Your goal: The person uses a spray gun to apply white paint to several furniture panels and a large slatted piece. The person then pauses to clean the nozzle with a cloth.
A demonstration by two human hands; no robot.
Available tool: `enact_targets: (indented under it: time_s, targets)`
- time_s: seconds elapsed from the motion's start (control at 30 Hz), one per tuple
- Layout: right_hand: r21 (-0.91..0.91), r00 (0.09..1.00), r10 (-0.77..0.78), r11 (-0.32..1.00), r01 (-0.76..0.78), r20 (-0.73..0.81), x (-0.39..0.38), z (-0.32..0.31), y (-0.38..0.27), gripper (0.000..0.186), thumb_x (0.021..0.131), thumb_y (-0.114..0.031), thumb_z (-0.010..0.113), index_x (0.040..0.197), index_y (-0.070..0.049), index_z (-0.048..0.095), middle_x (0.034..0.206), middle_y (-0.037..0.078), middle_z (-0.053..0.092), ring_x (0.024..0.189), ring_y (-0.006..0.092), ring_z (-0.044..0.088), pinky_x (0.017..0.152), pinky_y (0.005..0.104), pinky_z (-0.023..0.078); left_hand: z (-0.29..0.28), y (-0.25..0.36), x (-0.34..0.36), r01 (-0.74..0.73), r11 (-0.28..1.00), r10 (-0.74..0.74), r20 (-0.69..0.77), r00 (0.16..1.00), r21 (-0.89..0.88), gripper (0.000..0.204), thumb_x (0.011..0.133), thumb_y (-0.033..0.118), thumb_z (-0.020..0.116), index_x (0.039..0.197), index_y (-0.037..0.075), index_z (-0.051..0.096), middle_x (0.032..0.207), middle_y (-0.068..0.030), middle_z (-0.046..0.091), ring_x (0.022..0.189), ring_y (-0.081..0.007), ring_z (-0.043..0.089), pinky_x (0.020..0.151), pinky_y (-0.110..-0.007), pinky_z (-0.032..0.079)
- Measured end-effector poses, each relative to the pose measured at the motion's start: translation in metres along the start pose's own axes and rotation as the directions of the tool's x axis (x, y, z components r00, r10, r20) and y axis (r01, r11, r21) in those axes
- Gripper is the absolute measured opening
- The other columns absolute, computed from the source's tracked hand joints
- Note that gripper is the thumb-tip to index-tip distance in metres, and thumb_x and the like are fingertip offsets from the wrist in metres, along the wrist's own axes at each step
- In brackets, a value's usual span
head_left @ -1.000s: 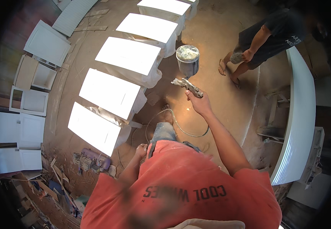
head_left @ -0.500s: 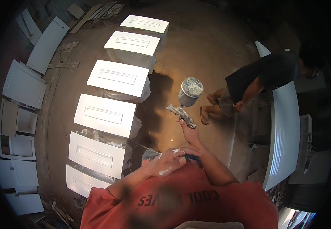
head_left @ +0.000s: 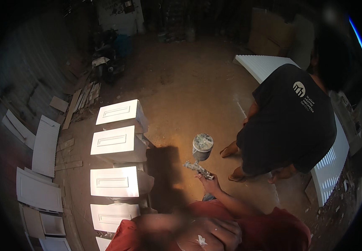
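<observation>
My right hand (head_left: 209, 181) grips a metal spray gun (head_left: 197, 168) by its handle. On top of the gun sits a round paint cup (head_left: 202, 147), its lid smeared with dried paint. Close to the camera, my left hand (head_left: 210, 236) is raised in front of my red shirt, white paint on its back. Its fingers are bent and their tips hidden, so what they hold, if anything, does not show. To the left stands a row of white drawers with panelled fronts (head_left: 113, 140), the nearest partly covered by my sleeve.
At right a person in dark clothes (head_left: 289, 121) bends over a long white ribbed panel (head_left: 268, 67). White cabinet panels (head_left: 39, 190) lean along the left side, with wood strips (head_left: 77, 102) beyond them. A motorbike (head_left: 104, 62) stands at the far left on the brown floor (head_left: 181, 79).
The view has tilted up and shows more of the far room. My left hand has lifted off my right forearm toward the camera. The other person appears closer and more bent over.
</observation>
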State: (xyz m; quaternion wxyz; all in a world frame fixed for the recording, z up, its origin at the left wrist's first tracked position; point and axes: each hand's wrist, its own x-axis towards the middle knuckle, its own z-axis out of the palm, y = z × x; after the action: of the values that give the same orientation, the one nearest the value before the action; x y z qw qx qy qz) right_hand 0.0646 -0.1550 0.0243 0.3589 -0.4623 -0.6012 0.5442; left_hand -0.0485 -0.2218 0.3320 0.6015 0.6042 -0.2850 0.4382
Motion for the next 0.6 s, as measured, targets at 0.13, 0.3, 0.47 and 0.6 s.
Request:
enact_targets:
  time_s: [0.13,0.3,0.47,0.6]
  targets:
    - [0.0,0.997,-0.022,1.0,0.022,-0.079,0.07,-0.059,0.004,0.027,0.102,-0.028,0.06,0.107,-0.005,0.074,0.084,0.001,0.073,0.073,0.007,0.06,0.067,0.0278,0.049,-0.087,-0.041,0.011,0.11,0.992,-0.102,0.111,0.989,-0.069,0.033,0.104,0.029,0.053,0.099,-0.001,0.064,0.101,-0.0174,0.063,0.095,-0.0349,0.061,0.084,-0.049,0.047]
    - [-0.047,0.994,0.069,0.997,-0.066,0.085,0.128,-0.092,-0.012,0.031,0.096,-0.028,0.069,0.112,-0.001,0.069,0.089,0.004,0.072,0.085,0.0087,0.062,0.076,0.0304,0.051,-0.147,-0.055,-0.006,0.395,0.911,-0.38,-0.13,0.916,0.119,0.034,0.105,0.03,0.05,0.102,-0.002,0.062,0.106,-0.0182,0.062,0.103,-0.0346,0.059,0.09,-0.048,0.045]
    - [0.084,0.996,-0.094,0.992,0.093,0.005,0.164,-0.115,0.016,0.028,0.096,-0.026,0.069,0.106,0.0,0.068,0.084,0.003,0.069,0.081,0.0097,0.063,0.073,0.0309,0.051,-0.218,-0.101,-0.092,0.791,0.602,-0.584,-0.735,0.344,-0.108,0.032,0.105,0.029,0.054,0.102,-0.001,0.064,0.104,-0.0091,0.065,0.103,-0.0204,0.06,0.094,-0.035,0.045]
    - [0.158,0.98,0.198,0.969,-0.192,-0.022,0.191,-0.127,0.031,0.028,0.097,-0.028,0.067,0.107,-0.003,0.071,0.076,0.0,0.066,0.059,0.0077,0.057,0.053,0.0257,0.047,-0.266,-0.133,-0.176,0.781,0.545,-0.446,-0.894,-0.038,-0.305,0.033,0.105,0.031,0.054,0.103,0.0,0.064,0.1,-0.0056,0.067,0.101,-0.0153,0.061,0.094,-0.033,0.046]
